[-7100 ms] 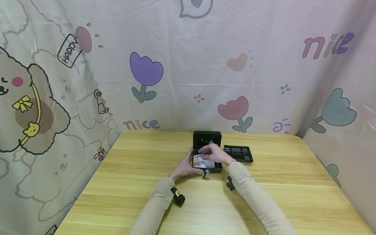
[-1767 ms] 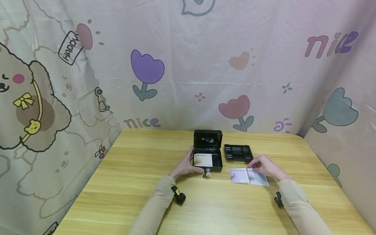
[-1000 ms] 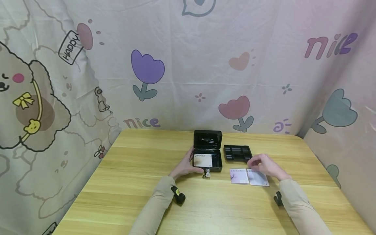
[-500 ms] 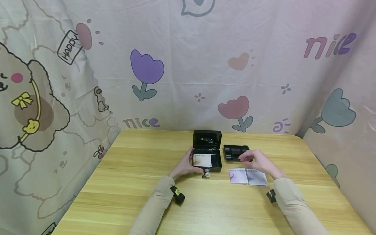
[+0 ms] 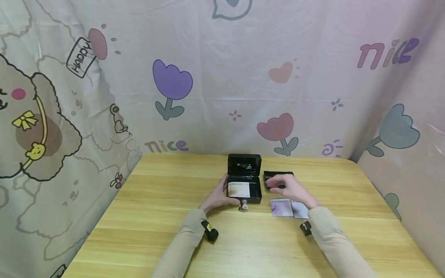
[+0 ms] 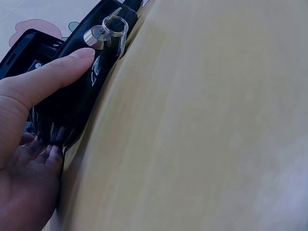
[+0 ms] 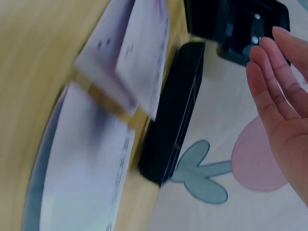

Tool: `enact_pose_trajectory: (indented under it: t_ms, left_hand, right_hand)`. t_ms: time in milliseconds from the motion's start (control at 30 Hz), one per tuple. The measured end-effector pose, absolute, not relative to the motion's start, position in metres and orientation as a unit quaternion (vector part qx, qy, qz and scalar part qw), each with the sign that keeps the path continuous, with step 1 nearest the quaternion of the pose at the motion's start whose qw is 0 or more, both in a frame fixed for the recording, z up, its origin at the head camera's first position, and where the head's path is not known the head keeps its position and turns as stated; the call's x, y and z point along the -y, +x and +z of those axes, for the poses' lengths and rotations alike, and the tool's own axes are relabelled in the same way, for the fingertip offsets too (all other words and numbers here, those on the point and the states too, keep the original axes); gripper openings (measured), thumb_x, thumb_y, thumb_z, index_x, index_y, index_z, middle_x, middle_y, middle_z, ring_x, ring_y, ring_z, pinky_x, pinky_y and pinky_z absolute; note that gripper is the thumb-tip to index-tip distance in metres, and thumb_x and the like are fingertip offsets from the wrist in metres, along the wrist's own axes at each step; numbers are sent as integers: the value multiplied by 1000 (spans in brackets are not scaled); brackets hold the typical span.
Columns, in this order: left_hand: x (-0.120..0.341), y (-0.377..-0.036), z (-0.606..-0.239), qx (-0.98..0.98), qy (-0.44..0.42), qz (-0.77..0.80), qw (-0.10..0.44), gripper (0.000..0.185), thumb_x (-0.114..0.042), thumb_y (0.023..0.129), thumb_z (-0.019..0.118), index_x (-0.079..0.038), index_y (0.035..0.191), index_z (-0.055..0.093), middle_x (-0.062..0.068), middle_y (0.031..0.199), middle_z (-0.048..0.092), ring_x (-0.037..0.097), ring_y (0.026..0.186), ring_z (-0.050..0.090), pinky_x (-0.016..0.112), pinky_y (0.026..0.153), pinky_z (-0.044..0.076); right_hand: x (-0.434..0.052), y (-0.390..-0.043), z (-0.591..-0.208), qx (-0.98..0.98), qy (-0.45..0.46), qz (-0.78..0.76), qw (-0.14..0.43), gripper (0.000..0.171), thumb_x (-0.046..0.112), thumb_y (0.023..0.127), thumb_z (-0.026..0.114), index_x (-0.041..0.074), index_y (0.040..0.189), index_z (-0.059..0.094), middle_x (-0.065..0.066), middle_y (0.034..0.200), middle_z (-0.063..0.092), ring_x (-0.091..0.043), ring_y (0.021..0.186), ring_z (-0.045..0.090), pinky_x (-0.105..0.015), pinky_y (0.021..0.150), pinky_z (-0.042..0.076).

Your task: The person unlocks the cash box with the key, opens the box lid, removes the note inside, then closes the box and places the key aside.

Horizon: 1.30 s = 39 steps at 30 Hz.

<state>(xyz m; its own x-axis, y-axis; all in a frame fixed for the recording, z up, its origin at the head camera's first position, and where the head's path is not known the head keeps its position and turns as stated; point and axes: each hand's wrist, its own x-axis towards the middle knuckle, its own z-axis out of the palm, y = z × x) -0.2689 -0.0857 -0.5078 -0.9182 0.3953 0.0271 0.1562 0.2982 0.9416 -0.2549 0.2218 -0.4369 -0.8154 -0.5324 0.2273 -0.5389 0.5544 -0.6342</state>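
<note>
A small black cash box (image 5: 244, 184) stands open on the wooden table (image 5: 156, 227), lid up, with pale paper (image 5: 239, 189) inside and a key (image 5: 244, 205) in its front lock. My left hand (image 5: 218, 195) grips its left front corner; the thumb lies along the front of the box (image 6: 91, 79) beside the key (image 6: 103, 32). My right hand (image 5: 288, 187) hovers with straight fingers over the black tray (image 5: 274, 177), holding nothing. Two pale purple notes (image 5: 290, 207) lie flat in front of the tray. The right wrist view shows the notes (image 7: 130, 62), the tray's side (image 7: 173, 110) and my fingers (image 7: 279, 91).
A printed cloth backdrop (image 5: 222, 77) closes off the back and both sides of the table. Bare wood stretches left of the box and along the front edge. Small black wrist cameras (image 5: 210, 233) sit on both sleeves.
My right hand has left the two notes on the table and travelled left and back, over the black tray. The left hand and the box have stayed put.
</note>
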Motion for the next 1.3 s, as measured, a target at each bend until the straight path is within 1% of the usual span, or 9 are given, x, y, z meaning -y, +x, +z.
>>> enact_pose_trajectory:
  t_ms: [133, 233, 367, 467, 600, 800, 1067, 1300]
  left_hand:
    - [86, -270, -508, -802, 175, 561, 103, 125, -15, 74, 90, 0, 161, 0, 24, 169, 6, 43, 155, 17, 50, 128, 19]
    - [86, -269, -509, -802, 175, 562, 102, 125, -17, 74, 90, 1, 161, 1, 24, 168, 7, 43, 155, 17, 49, 128, 20]
    - [85, -267, -507, -802, 168, 564, 104, 125, -17, 74, 90, 0, 161, 2, 23, 169, 8, 41, 155, 18, 48, 129, 20]
    - [85, -266, -506, -805, 164, 560, 106, 125, -19, 74, 91, -1, 161, 2, 21, 169, 8, 39, 156, 17, 48, 129, 20]
    - [85, -266, -506, -810, 160, 554, 109, 126, -21, 74, 91, -3, 162, 2, 20, 170, 7, 39, 156, 17, 49, 129, 21]
    - [86, -267, -506, -813, 161, 548, 112, 125, -23, 75, 90, -3, 162, 1, 21, 170, 7, 39, 156, 17, 49, 128, 21]
    - [86, -268, -508, -807, 172, 555, 106, 126, -21, 74, 91, -3, 162, 2, 22, 169, 8, 41, 155, 18, 52, 128, 22]
    - [86, -268, -509, -802, 173, 562, 108, 125, -20, 75, 90, -4, 162, 2, 22, 170, 7, 40, 156, 16, 51, 128, 20]
  right_hand:
    - [-207, -257, -437, 878, 310, 366, 3, 23, 1, 90, 70, -5, 112, 72, -19, 107, 75, -25, 94, 72, -33, 86, 62]
    - [-195, -259, -437, 876, 317, 365, -13, 25, 4, 92, 69, -5, 115, 71, -20, 111, 75, -27, 98, 72, -33, 88, 61]
    - [-181, -262, -437, 873, 322, 365, -39, 28, 8, 94, 68, -5, 119, 69, -20, 115, 73, -27, 100, 72, -41, 90, 61]
    - [-172, -265, -438, 874, 326, 358, -45, 29, 9, 95, 67, -4, 121, 69, -19, 116, 73, -27, 102, 71, -47, 91, 60]
    - [-161, -267, -437, 874, 328, 355, -56, 31, 9, 95, 67, -5, 123, 68, -20, 119, 73, -27, 104, 71, -44, 92, 60]
    - [-148, -273, -439, 867, 328, 368, -70, 32, 8, 95, 66, -6, 125, 67, -22, 121, 71, -28, 104, 71, -39, 90, 61]
    - [-141, -283, -450, 867, 325, 371, -64, 33, 8, 96, 65, -7, 126, 66, -21, 123, 71, -31, 109, 70, -43, 94, 60]
    - [-137, -289, -456, 859, 331, 383, -79, 32, 4, 93, 67, -6, 124, 67, -22, 120, 72, -33, 109, 71, -44, 95, 60]
